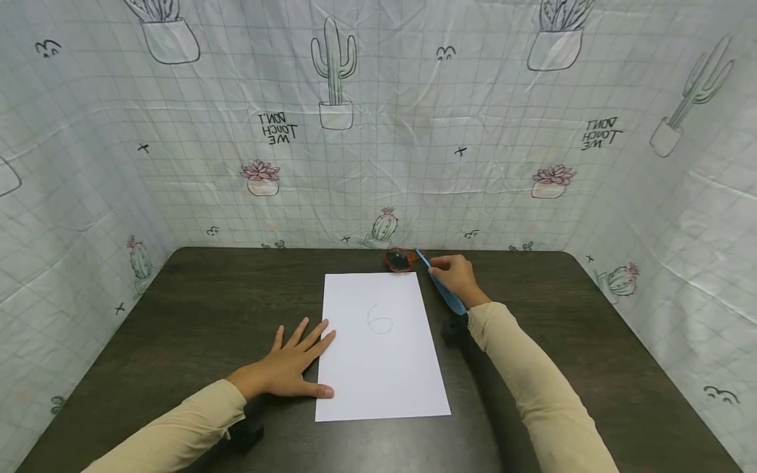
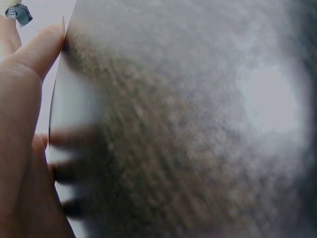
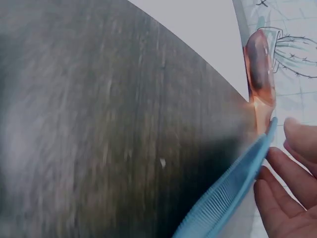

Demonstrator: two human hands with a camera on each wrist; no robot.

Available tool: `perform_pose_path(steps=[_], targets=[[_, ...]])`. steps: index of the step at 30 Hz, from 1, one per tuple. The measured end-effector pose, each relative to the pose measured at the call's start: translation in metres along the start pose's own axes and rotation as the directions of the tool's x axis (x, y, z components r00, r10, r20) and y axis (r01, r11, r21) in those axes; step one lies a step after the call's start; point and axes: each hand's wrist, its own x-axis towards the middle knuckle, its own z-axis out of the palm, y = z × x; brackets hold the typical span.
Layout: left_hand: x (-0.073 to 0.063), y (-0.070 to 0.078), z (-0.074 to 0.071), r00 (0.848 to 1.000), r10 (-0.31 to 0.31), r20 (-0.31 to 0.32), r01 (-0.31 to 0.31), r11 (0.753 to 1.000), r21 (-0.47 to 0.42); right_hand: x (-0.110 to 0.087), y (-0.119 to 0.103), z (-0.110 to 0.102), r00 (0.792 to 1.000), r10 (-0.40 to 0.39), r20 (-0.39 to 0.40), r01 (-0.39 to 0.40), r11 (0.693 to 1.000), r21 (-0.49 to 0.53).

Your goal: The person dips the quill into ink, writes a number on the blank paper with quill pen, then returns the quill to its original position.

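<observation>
My left hand lies spread with fingers and thumb over the left edge of a white sheet of paper. A "6" is written in thin line on its upper half. In the right wrist view a blue comb slants past the fingertips, teeth along one side. My right hand is at the comb's narrow handle beyond the paper's right edge, fingertips right beside it. The thumb stands apart from the fingers in that view. Sunglasses with an orange frame sit just past the comb's tip.
The dark wood-grain table ends at a cloth backdrop printed with cacti, which also hangs along both sides. The sunglasses lie close to the table's far edge, right behind the paper's top.
</observation>
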Motion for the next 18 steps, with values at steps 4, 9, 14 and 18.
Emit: perform_pose_path(steps=[4, 9, 14, 18], targets=[[0.0, 0.0, -0.002, 1.0, -0.003, 0.003, 0.003, 1.0, 0.002, -0.003, -0.003, -0.007, 0.998, -0.04, 0.052, 0.04, 0.999, -0.01], [0.001, 0.001, -0.005, 1.0, -0.001, 0.006, 0.001, 1.0, 0.003, -0.009, -0.009, -0.021, 0.991, -0.067, 0.117, 0.068, 0.998, -0.004], [0.003, -0.001, -0.006, 1.0, 0.001, 0.007, -0.001, 1.0, 0.002, -0.018, -0.017, -0.038, 0.986, -0.087, 0.142, 0.087, 0.996, 0.008], [0.003, -0.004, -0.004, 1.0, -0.005, 0.009, 0.005, 1.0, 0.006, -0.029, -0.021, -0.051, 0.984, -0.106, 0.144, 0.107, 0.994, 0.005]])
